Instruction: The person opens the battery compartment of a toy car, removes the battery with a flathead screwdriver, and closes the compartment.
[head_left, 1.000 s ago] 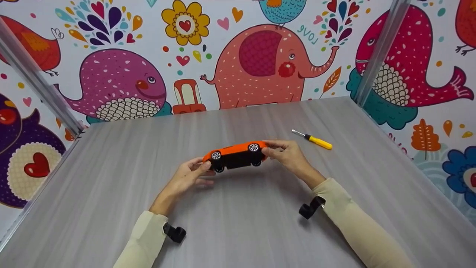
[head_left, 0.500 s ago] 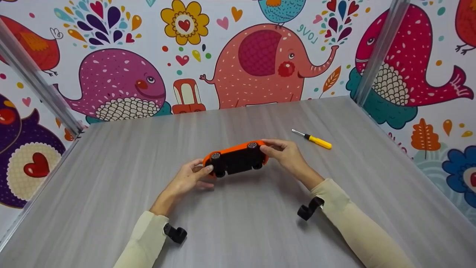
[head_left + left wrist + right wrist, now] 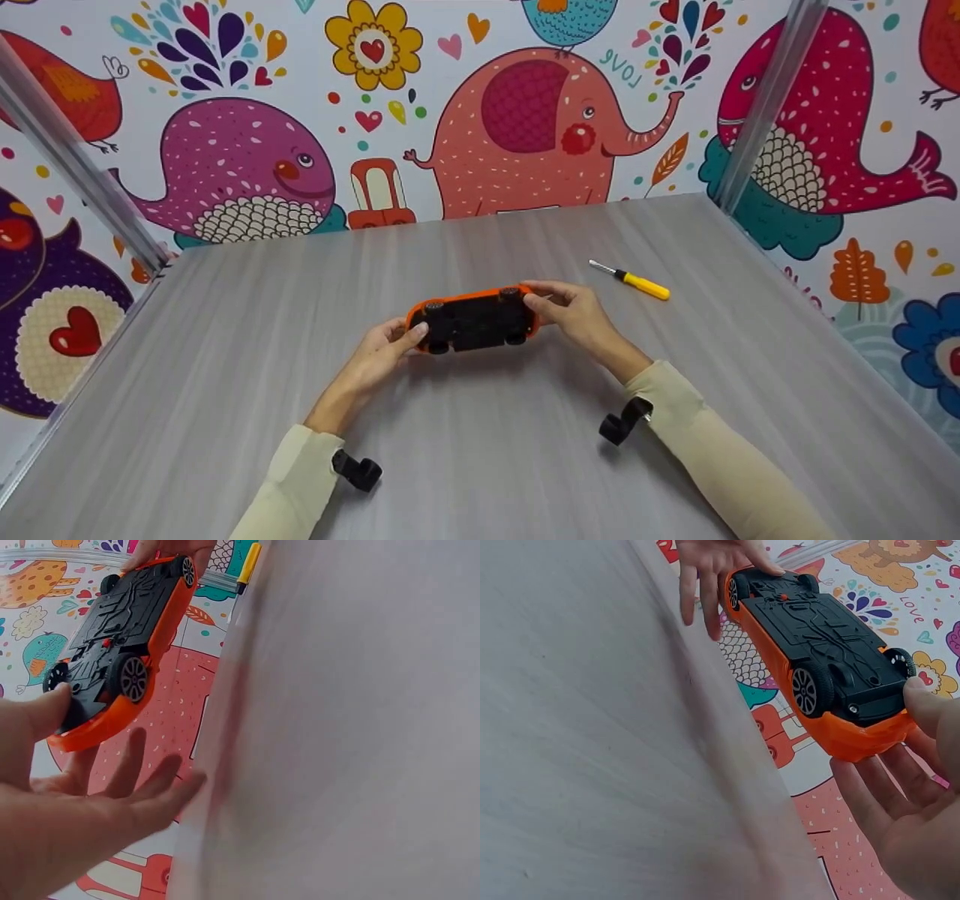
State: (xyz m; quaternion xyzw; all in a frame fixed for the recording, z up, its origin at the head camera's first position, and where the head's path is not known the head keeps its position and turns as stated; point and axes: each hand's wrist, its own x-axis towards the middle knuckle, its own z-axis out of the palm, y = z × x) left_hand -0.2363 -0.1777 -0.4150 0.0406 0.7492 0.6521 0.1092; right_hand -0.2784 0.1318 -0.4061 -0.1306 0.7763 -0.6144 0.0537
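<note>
An orange toy car (image 3: 480, 322) is held up between both hands, its black underside turned toward the head camera. My left hand (image 3: 375, 356) pinches one end, thumb on the underside and other fingers behind. At the opposite end my right hand (image 3: 577, 311) grips the car the same way, its thumb near a wheel. In the left wrist view the car's underside (image 3: 112, 630) shows moulded lines and a small red part. A screw sits near the right-hand end of the underside (image 3: 825, 645) in the right wrist view. The car's roof is hidden.
On the grey table (image 3: 262, 337) a screwdriver (image 3: 641, 285) with a yellow handle lies beyond the right hand. Cartoon-printed panels (image 3: 525, 135) stand behind and at the sides of the table, with metal posts (image 3: 769, 112) at the corners.
Both hands have tilted the toy car, so its underside faces the head camera more fully and its orange side shows less. The screwdriver has stayed in place.
</note>
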